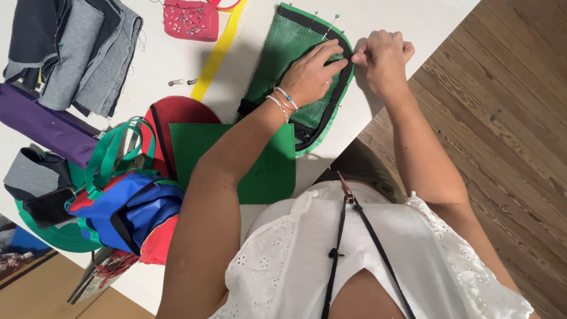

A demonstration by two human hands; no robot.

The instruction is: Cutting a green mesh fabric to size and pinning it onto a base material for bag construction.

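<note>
Landmark: green mesh panel with black binding and a green edge, lying flat on the white table, close to the table edge by the wooden floor.
Left hand: spread flat on the mesh panel, fingers pressing the black binding down near the curved corner; it grips nothing.
Right hand: at the panel's outer curved edge, fingers closed in a narrow pinch on the binding; whether a pin sits in the pinch I cannot tell.
Pins: several stand along the panel's far edge, just beyond both hands.
Pincushion: red, well to the far left of the panel, beside a yellow strip.
Green sheet: touching the panel's near end, partly under the left forearm.
Risk, fingers: the upright pins are close to the fingertips, so a slide along the edge could prick them.
Risk, fabric: the mesh is slack and the curve tight; if the flat hand lifts, the binding could creep or pucker.
Risk, table edge: the panel overhangs slightly, so a tug could drag it off.
</note>
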